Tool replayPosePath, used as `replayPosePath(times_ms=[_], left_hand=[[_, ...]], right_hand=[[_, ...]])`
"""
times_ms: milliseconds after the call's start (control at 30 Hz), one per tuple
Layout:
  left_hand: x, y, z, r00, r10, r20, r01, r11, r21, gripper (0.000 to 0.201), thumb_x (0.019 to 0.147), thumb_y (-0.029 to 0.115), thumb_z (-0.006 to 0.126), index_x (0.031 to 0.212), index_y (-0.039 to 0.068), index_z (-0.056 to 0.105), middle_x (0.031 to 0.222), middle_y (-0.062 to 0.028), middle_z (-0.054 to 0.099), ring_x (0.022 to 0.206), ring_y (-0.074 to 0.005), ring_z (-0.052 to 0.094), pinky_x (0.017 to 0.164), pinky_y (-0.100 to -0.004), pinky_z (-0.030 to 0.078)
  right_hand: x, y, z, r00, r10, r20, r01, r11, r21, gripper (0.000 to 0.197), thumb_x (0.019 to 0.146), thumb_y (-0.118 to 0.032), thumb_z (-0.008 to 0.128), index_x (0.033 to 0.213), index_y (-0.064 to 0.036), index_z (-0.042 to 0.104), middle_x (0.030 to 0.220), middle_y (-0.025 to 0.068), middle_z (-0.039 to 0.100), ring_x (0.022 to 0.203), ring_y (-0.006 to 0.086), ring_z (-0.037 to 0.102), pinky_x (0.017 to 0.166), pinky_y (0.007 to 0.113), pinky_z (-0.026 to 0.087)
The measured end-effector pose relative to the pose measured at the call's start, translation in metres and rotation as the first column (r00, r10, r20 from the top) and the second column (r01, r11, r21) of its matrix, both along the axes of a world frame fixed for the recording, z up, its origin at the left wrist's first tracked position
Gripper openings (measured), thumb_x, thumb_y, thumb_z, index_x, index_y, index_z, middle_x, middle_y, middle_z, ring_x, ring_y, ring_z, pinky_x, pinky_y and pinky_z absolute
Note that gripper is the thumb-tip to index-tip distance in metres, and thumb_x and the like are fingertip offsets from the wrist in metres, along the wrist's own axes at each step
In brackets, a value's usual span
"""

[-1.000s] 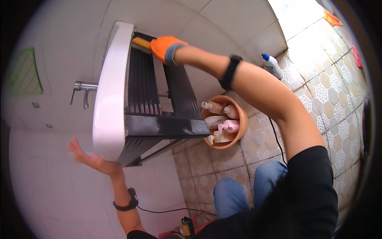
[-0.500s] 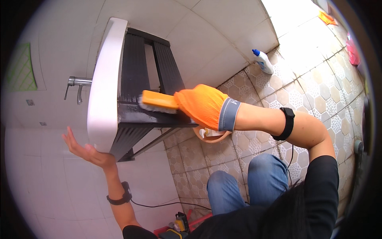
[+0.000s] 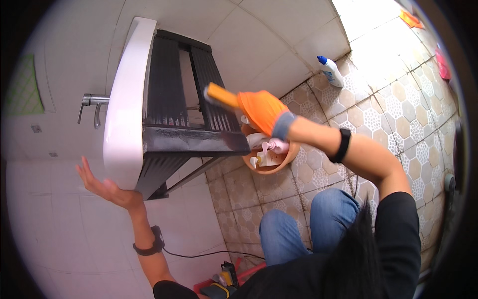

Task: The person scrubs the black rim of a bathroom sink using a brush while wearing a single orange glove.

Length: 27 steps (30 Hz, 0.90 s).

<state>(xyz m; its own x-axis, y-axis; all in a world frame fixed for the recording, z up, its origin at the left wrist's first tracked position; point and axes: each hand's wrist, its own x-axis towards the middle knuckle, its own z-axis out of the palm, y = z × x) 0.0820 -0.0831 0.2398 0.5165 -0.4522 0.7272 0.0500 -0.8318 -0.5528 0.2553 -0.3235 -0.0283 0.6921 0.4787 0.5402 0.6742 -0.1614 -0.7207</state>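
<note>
My right hand [image 3: 261, 113], in an orange glove with a grey cuff, grips a yellow-orange scrub brush [image 3: 224, 96]. Its pale bristles are at the right-hand ribbed slats of a black slatted stand [image 3: 186, 142]; motion blur hides whether they touch. A wet sheen with whitish marks lies on the stand's front rail. Along the stand's left side runs a white washbasin [image 3: 128, 99]. Bare, with its fingers spread, my left hand [image 3: 113, 192] rests by the basin's near lower corner, the wrist close against it.
Beyond the basin, a chrome tap [image 3: 94, 100] sticks out. An orange-brown tub [image 3: 271, 169] of pump bottles stands on the tiled floor below my right hand. By the wall is a white bottle with a blue cap [image 3: 331, 74]. A black cable [image 3: 214, 256] trails from my left wristband.
My right hand has moved the brush away from the front rail, up and right to the right-hand slats. More of the tub now shows. My left hand has hardly moved.
</note>
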Motion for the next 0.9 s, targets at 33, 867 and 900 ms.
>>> replayPosePath(times_ms=[33, 867, 900], left_hand=[[0.000, 0.000, 0.001, 1.000, -0.027, 0.001, 0.027, 1.000, 0.001, 0.062, 0.108, 0.035, 0.028, 0.151, -0.004, 0.049, 0.161, -0.0175, 0.050, 0.155, -0.0397, 0.032, 0.127, -0.0553, 0.022], [-0.004, 0.008, -0.003, 0.999, -0.049, -0.008, 0.048, 0.993, -0.104, 0.079, 0.107, 0.060, 0.046, 0.156, -0.003, 0.042, 0.160, -0.0209, 0.046, 0.153, -0.0426, 0.037, 0.126, -0.0558, 0.027], [-0.004, 0.008, -0.002, 1.000, -0.015, -0.022, 0.013, 0.997, -0.082, 0.079, 0.107, 0.060, 0.046, 0.155, -0.003, 0.043, 0.160, -0.0212, 0.046, 0.153, -0.0426, 0.036, 0.125, -0.0560, 0.028]], right_hand=[[-0.018, -0.007, -0.010, 0.998, 0.062, 0.005, -0.062, 0.998, -0.012, 0.031, 0.083, -0.013, 0.076, 0.109, -0.0032, 0.062, 0.089, 0.0211, 0.072, 0.083, 0.0441, 0.070, 0.072, 0.047, 0.058], [0.059, 0.083, -0.026, 0.959, -0.275, -0.068, 0.283, 0.916, 0.286, 0.010, 0.098, -0.011, 0.058, 0.098, -0.0012, 0.058, 0.079, 0.0217, 0.068, 0.077, 0.0448, 0.069, 0.067, 0.051, 0.056], [0.060, 0.084, -0.023, 0.949, -0.287, -0.128, 0.312, 0.906, 0.284, 0.010, 0.098, -0.011, 0.059, 0.099, -0.0010, 0.058, 0.079, 0.0213, 0.068, 0.078, 0.0449, 0.069, 0.068, 0.051, 0.056]])
